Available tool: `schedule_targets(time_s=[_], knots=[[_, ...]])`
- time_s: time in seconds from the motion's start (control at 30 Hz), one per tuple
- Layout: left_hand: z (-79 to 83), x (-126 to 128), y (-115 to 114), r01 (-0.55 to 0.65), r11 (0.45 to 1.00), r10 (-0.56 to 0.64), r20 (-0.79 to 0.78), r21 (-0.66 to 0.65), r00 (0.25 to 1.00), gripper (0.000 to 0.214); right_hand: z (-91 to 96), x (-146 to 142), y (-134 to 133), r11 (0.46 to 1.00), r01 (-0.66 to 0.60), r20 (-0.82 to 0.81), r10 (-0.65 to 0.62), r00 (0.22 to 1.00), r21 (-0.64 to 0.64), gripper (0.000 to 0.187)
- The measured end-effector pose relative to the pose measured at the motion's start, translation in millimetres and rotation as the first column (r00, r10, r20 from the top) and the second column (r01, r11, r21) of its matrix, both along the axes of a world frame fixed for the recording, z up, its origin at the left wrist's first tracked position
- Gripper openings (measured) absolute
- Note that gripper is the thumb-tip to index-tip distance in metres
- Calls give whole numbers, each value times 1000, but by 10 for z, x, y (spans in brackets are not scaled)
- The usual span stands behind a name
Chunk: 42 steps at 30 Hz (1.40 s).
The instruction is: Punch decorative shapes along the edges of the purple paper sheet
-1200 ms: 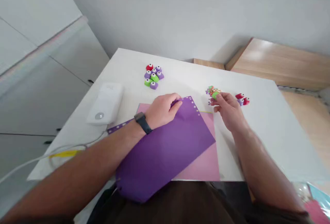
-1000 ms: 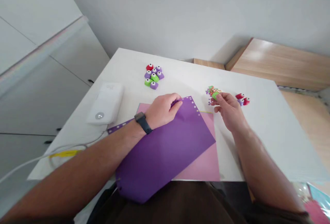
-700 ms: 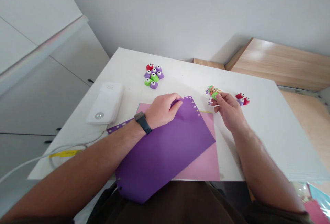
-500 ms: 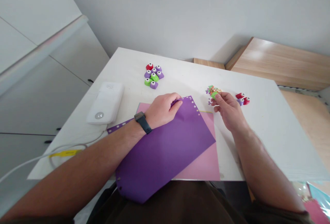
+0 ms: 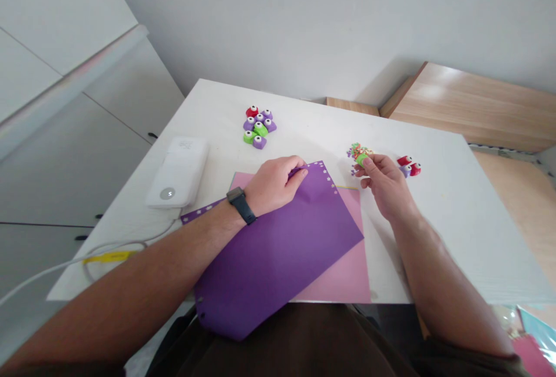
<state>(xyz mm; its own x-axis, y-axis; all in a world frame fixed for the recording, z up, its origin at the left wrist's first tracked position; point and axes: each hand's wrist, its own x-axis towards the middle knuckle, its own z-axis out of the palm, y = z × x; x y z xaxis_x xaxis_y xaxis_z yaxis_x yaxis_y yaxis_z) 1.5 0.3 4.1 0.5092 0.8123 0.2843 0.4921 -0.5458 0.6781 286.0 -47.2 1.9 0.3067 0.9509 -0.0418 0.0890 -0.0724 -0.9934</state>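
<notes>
Purple paper [image 5: 278, 261], green punch [image 5: 361, 160]
With our left hand [image 5: 277, 185] we're pinching the paper overhanging the worktop's [image 5: 464, 226] front edge; our curled right hand [image 5: 385, 185] is gripping the punch nearer the back edge.

Purple Covers Pink

A purple sheet [image 5: 282, 255] hides much of a pink sheet [image 5: 343, 284] at lower center. At center right, the right hand [image 5: 384, 187] masks part of a green punch [image 5: 361, 160]. The right edge crops a wooden panel [image 5: 482, 105].
</notes>
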Motion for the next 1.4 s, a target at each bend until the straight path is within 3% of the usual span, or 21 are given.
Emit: schedule_targets(time_s=[1.17,1.4], knots=[[-4,1,-7,1,1000,-1,-6,-10,1000,19,15,11,-7,1000,1,66,-1,998,-4,39],[17,-5,-3,-12,1000,12,-6,-11,1000,19,97,-6,-75,987,-162,105,162,981,-16,32]])
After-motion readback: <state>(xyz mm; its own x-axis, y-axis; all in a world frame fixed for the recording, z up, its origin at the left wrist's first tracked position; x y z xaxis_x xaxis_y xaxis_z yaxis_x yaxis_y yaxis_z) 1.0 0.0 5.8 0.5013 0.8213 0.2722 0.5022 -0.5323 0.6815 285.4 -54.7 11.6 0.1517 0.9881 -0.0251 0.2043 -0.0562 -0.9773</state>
